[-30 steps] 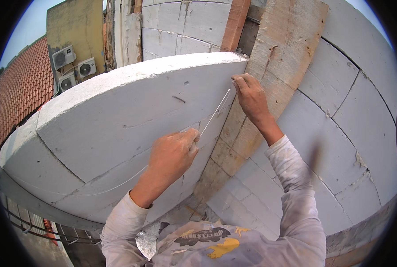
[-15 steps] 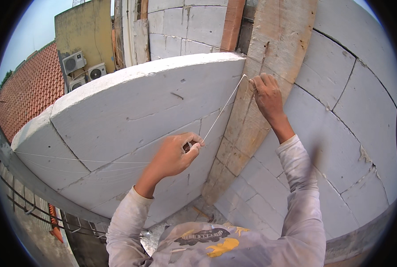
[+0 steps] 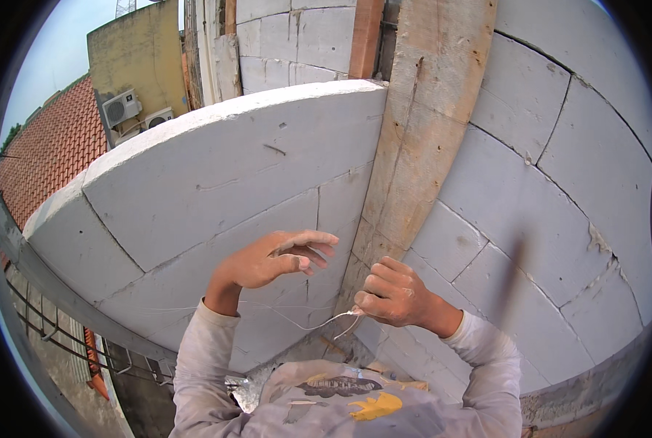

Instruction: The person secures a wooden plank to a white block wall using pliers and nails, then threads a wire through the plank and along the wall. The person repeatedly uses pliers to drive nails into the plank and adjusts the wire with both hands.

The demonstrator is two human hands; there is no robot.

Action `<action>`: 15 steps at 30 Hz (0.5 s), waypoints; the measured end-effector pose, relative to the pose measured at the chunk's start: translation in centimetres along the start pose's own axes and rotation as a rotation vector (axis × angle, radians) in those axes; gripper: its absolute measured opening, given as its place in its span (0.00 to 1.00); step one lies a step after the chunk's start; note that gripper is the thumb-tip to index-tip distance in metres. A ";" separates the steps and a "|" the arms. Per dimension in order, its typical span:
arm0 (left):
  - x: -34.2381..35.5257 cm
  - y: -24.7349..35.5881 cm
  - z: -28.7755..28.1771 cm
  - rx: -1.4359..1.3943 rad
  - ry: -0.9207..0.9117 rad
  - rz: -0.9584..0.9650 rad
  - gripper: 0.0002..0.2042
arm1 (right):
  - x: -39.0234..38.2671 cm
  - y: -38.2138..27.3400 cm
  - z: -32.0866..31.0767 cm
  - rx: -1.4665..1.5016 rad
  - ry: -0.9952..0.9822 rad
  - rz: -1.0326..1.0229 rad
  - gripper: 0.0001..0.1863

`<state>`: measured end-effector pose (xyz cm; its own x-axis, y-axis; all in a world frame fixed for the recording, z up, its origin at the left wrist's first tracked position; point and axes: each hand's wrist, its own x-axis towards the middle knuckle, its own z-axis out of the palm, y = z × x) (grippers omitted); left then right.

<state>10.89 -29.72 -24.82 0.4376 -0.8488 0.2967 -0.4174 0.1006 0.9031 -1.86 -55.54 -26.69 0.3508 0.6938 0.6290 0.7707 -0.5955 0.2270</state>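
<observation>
Both hands dropped from wall top — right hand [image 3: 395, 296] now low by column [image 3: 413, 146], pinching string [image 3: 319, 323]. Left hand [image 3: 278, 257] open, fingers spread, off string. String slack, sagging across block wall [image 3: 216, 182] — could slip from pinch or snag on block edge.

An outdoor building site, high up. Unfinished walls of pale grey lightweight blocks [image 3: 216, 168] meet a rough concrete column [image 3: 421, 124]. A red tiled roof [image 3: 48, 153] lies below.
</observation>
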 end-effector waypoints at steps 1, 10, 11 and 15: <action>0.1 0.1 0.9 -0.108 0.026 -0.060 0.22 | 0.4 -1.4 0.8 0.042 -0.013 -0.044 0.14; -3.6 -1.5 8.4 -0.222 -0.015 -0.385 0.24 | 2.1 -11.6 10.1 0.666 -0.085 -0.056 0.12; -4.9 -2.2 9.1 -0.254 0.022 -0.424 0.24 | 2.2 -12.4 10.4 0.769 -0.136 -0.088 0.13; -10.7 -3.9 10.4 -0.077 0.252 -0.532 0.22 | 3.0 -8.4 4.7 0.921 -0.116 0.021 0.16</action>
<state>-0.51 -26.41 -34.73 0.7506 -0.6442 -0.1471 -0.0338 -0.2598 0.9651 -4.80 -46.54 -30.19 0.3822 0.7525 0.5364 0.8646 -0.0864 -0.4950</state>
